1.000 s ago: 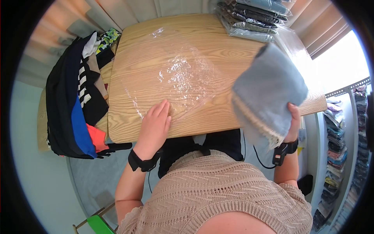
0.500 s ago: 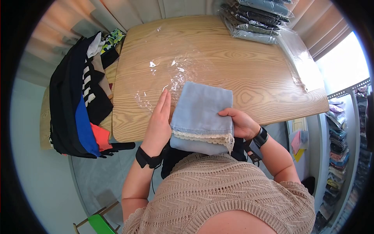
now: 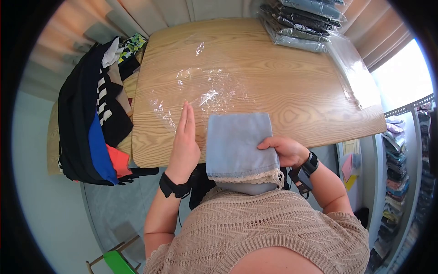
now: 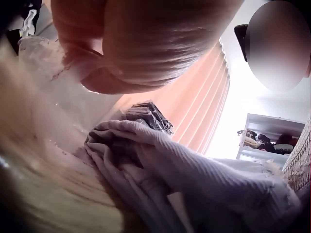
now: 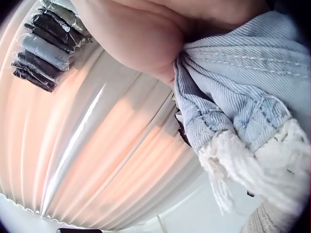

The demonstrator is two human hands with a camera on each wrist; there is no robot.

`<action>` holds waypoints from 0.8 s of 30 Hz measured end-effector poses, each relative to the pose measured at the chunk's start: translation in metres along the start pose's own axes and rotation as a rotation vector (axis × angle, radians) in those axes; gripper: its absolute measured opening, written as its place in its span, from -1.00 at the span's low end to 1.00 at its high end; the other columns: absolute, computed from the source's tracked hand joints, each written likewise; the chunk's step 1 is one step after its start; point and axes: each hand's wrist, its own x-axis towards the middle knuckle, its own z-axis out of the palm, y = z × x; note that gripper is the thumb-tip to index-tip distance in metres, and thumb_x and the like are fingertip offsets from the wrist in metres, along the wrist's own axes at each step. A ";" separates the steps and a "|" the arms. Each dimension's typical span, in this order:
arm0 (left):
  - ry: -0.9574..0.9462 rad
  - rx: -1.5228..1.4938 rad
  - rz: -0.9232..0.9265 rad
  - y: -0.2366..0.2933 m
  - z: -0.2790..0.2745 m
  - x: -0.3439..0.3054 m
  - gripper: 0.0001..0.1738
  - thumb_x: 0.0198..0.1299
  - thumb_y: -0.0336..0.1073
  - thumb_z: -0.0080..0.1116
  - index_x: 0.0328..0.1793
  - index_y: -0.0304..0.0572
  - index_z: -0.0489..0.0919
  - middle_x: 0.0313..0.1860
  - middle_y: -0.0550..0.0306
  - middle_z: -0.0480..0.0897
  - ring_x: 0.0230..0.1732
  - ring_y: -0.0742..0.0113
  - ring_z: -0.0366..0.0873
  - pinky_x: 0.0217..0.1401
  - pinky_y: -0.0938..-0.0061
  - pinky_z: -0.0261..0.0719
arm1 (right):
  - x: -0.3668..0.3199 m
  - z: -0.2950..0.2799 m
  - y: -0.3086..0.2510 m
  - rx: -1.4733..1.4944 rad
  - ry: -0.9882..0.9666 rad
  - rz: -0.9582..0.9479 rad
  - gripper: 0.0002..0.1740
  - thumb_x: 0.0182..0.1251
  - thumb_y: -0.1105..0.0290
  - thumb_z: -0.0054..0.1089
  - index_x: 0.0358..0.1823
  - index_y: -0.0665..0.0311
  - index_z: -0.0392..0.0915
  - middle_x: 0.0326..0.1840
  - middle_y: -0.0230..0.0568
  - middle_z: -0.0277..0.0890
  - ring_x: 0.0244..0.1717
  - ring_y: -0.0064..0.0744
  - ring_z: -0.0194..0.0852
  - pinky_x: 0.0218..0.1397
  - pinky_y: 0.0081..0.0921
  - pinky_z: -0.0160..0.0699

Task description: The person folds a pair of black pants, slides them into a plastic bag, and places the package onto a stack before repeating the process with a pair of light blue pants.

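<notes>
A folded light-blue denim garment [image 3: 239,144] with a frayed cream hem is held over the table's front edge, close to the body. My right hand [image 3: 289,151] grips its right side, thumb on top and the other fingers hidden underneath. In the right wrist view, the denim [image 5: 233,92] bunches at the grip, with white fringe hanging from it. Just left of the garment, my left hand [image 3: 184,148] stands on edge with straight fingers, holding nothing. Beyond its fingertips, a clear plastic bag [image 3: 210,96] lies flat on the wooden table [image 3: 301,86].
Plastic-wrapped folded clothes [image 3: 305,25] are stacked at the back right, near a pile of clear bags [image 3: 349,64] along the right edge. A heap of clothes [image 3: 86,114] stands left of the table. Shelves of packed clothes [image 3: 397,169] are at the right.
The garment has come from the right side to in front of the body, then slightly lower. My left hand has lifted off the plastic bag and turned on edge beside the garment.
</notes>
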 end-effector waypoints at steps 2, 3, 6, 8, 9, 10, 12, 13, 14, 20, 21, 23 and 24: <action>-0.007 0.013 0.006 0.000 0.000 0.000 -0.06 -0.19 -0.86 -0.33 0.49 -0.38 -0.03 0.48 -0.27 0.04 0.46 -0.13 0.06 0.47 0.33 0.12 | 0.001 0.009 -0.004 -0.035 -0.017 -0.013 -0.48 0.30 0.53 -0.04 0.27 0.51 0.15 0.21 0.07 0.35 0.17 -0.16 0.43 0.27 -0.20 0.46; -0.024 0.014 0.009 0.000 -0.001 -0.001 -0.07 -0.18 -0.86 -0.30 0.49 -0.38 -0.02 0.48 -0.27 0.04 0.46 -0.12 0.06 0.47 0.33 0.13 | 0.006 0.009 -0.006 -0.034 -0.018 -0.014 -0.48 0.30 0.53 -0.04 0.27 0.51 0.15 0.21 0.07 0.35 0.17 -0.16 0.43 0.27 -0.20 0.46; -0.090 0.020 0.022 0.000 -0.003 -0.003 -0.09 -0.15 -0.83 -0.20 0.48 -0.37 0.00 0.48 -0.24 0.04 0.46 -0.11 0.07 0.46 0.33 0.15 | 0.022 0.007 -0.020 -0.019 -0.028 -0.053 -0.47 0.30 0.51 -0.05 0.28 0.52 0.12 0.21 0.11 0.33 0.18 -0.10 0.41 0.31 -0.16 0.41; -0.122 0.024 0.023 -0.002 -0.003 -0.005 -0.10 -0.13 -0.82 -0.13 0.48 -0.37 0.01 0.48 -0.22 0.05 0.46 -0.09 0.08 0.45 0.33 0.17 | 0.034 0.006 -0.036 0.230 -0.097 -0.020 -0.46 0.31 0.50 -0.05 0.29 0.53 0.09 0.22 0.15 0.31 0.18 -0.03 0.40 0.33 -0.11 0.37; -0.129 0.024 0.024 -0.002 -0.004 -0.005 -0.10 -0.12 -0.81 -0.09 0.47 -0.37 0.02 0.48 -0.21 0.05 0.45 -0.09 0.09 0.45 0.33 0.18 | 0.044 0.008 -0.040 0.258 -0.089 -0.128 -0.48 0.31 0.50 -0.07 0.27 0.53 0.09 0.22 0.15 0.30 0.19 0.01 0.38 0.36 -0.08 0.32; -0.131 0.028 0.025 -0.003 -0.004 -0.005 -0.11 -0.11 -0.80 -0.06 0.47 -0.37 0.03 0.48 -0.20 0.05 0.45 -0.08 0.09 0.45 0.33 0.18 | 0.049 0.010 -0.041 0.254 -0.093 -0.127 -0.48 0.31 0.50 -0.07 0.27 0.53 0.09 0.22 0.15 0.30 0.19 0.01 0.38 0.36 -0.08 0.32; -0.136 0.028 0.040 -0.002 -0.006 -0.005 -0.14 -0.08 -0.82 -0.12 0.46 -0.40 0.04 0.49 -0.22 0.03 0.45 -0.11 0.08 0.45 0.31 0.19 | 0.059 0.018 -0.041 0.316 0.140 -0.314 -0.49 0.32 0.49 -0.07 0.27 0.48 0.12 0.24 0.13 0.27 0.23 -0.01 0.33 0.37 -0.06 0.28; -0.145 0.025 0.054 -0.001 -0.007 -0.005 -0.18 -0.06 -0.84 -0.19 0.45 -0.42 0.05 0.49 -0.25 0.02 0.45 -0.14 0.08 0.44 0.29 0.19 | 0.063 0.021 -0.037 0.236 0.137 -0.353 -0.52 0.32 0.50 -0.09 0.25 0.49 0.13 0.25 0.10 0.27 0.24 -0.01 0.31 0.41 -0.07 0.21; -0.144 0.026 0.053 -0.002 -0.006 -0.006 -0.18 -0.06 -0.84 -0.19 0.45 -0.42 0.05 0.49 -0.25 0.02 0.45 -0.14 0.08 0.44 0.29 0.19 | 0.063 0.024 -0.035 0.234 0.135 -0.351 -0.52 0.32 0.50 -0.09 0.25 0.49 0.13 0.25 0.10 0.27 0.24 -0.01 0.31 0.41 -0.07 0.21; 0.020 0.134 0.227 0.009 0.001 -0.030 -0.43 -0.12 -0.65 0.06 0.15 -0.41 0.41 0.26 -0.17 0.36 0.28 -0.06 0.32 0.29 0.22 0.35 | 0.071 0.035 -0.030 0.310 0.079 -0.332 -0.55 0.36 0.52 -0.16 0.24 0.53 0.12 0.26 0.09 0.25 0.28 -0.02 0.25 0.42 -0.06 0.19; -0.059 0.047 0.338 0.010 0.006 -0.039 -0.51 -0.11 -0.61 0.08 0.07 -0.38 0.46 0.18 -0.14 0.41 0.23 -0.04 0.36 0.25 0.21 0.37 | 0.074 0.036 -0.031 0.348 0.073 -0.338 -0.56 0.36 0.51 -0.18 0.23 0.52 0.13 0.27 0.08 0.25 0.28 -0.02 0.26 0.42 -0.07 0.19; -0.137 -0.042 0.443 0.008 0.020 -0.051 -0.59 -0.11 -0.56 0.10 -0.02 -0.35 0.50 0.11 -0.11 0.46 0.17 -0.02 0.40 0.21 0.19 0.39 | 0.081 0.040 -0.031 0.385 0.071 -0.340 -0.58 0.37 0.51 -0.21 0.23 0.52 0.14 0.27 0.07 0.26 0.27 -0.02 0.27 0.42 -0.08 0.19; -0.212 -0.106 0.469 0.009 0.025 -0.052 -0.58 -0.10 -0.53 0.12 0.00 -0.33 0.50 0.11 -0.09 0.47 0.17 -0.02 0.41 0.20 0.20 0.40 | 0.085 0.043 -0.030 0.423 0.055 -0.362 -0.59 0.38 0.50 -0.22 0.22 0.53 0.14 0.27 0.07 0.26 0.26 -0.02 0.27 0.42 -0.09 0.18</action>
